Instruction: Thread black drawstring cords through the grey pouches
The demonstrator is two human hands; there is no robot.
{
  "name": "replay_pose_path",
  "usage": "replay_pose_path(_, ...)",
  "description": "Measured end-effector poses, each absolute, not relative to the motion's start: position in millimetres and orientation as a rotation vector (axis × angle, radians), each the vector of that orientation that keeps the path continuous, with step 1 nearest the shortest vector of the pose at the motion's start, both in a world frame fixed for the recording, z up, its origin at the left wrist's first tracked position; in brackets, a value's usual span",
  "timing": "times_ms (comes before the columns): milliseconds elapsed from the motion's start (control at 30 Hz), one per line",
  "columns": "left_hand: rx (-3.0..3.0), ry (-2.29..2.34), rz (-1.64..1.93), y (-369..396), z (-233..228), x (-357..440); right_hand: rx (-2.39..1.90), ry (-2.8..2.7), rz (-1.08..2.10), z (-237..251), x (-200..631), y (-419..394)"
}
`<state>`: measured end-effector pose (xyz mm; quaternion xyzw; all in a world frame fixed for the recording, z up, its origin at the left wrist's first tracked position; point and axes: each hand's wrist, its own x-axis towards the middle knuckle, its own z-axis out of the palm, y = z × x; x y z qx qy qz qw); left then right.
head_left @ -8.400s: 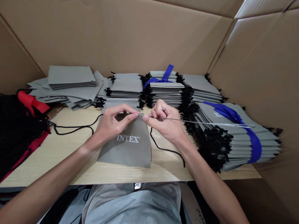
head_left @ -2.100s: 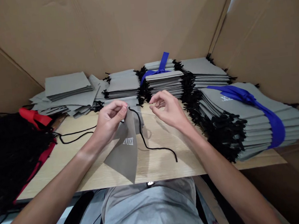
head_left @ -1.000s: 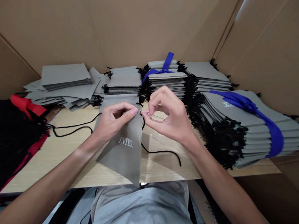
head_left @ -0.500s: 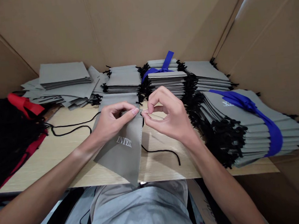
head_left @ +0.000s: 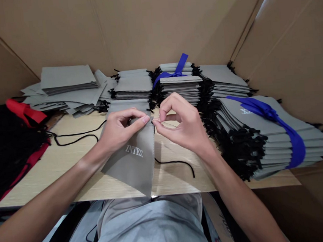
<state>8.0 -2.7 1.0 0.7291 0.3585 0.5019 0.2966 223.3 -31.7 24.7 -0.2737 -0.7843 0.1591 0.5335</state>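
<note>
A grey drawstring pouch printed "INTEX" lies slanted near the table's front edge. My left hand is closed on its top hem, thumb in front and fingers behind. At the hem's right corner, my right hand makes a pinch; something thin shows at its fingertips, too small to name. A dark bit, perhaps cord, pokes out of the hem there. One black cord trails from beneath the pouch to the right. Another black cord runs left from behind my left hand.
Stacks of grey pouches line the back. A large bundle tied with blue ribbon sits at right. Loose grey pieces are piled back left. Black cords with a red band lie at left. Cardboard walls surround the table.
Both hands keep nearly the same pose at the hem corner. The pouch's lower edge has shifted very slightly; nothing was let go.
</note>
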Motion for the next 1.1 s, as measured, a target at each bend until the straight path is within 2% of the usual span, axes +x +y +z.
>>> replay_pose_path(700,2.017,0.941,1.343,-3.6,-3.0,7.2,-0.692,-1.835,0.363,24.7,219.6,-33.0)
replay_pose_path(1100,2.1,0.953,1.541,-2.9,-6.8,8.5,-0.676,-1.79,0.459,24.2,221.2,-32.6)
